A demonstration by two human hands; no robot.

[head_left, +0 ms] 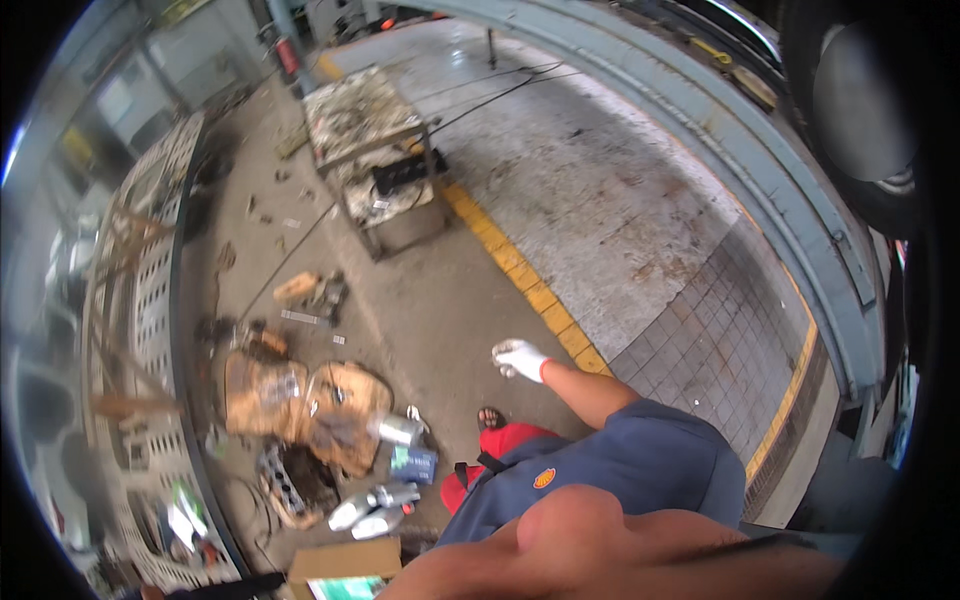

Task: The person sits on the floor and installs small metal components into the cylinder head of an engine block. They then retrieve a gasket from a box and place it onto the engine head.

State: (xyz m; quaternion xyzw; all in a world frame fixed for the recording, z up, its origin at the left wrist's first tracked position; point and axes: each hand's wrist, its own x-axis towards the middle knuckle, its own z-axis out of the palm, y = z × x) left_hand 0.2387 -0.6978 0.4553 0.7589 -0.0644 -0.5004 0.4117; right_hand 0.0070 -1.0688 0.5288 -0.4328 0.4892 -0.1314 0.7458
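My right hand point(518, 360), in a white work glove with greyish fingertips, hangs over the floor beside the yellow line. Its fingers are loosely bent and a little apart, and nothing shows in them. My left hand is out of sight. Nearest to my legs on the left lie a blue box point(412, 464), a clear-wrapped silvery package point(398, 430) and several silvery wrapped packs point(376, 508). Beyond them an engine block point(285, 485) with a row of round bores rests by flattened, stained brown cardboard point(345, 415).
A grimy metal workbench point(372, 150) stands ahead with a black part point(408, 172) on its lower shelf. A perforated metal rack point(150, 330) runs along the left. An open cardboard box point(345, 562) is low in view. A blue-grey beam point(740, 130) curves along the right.
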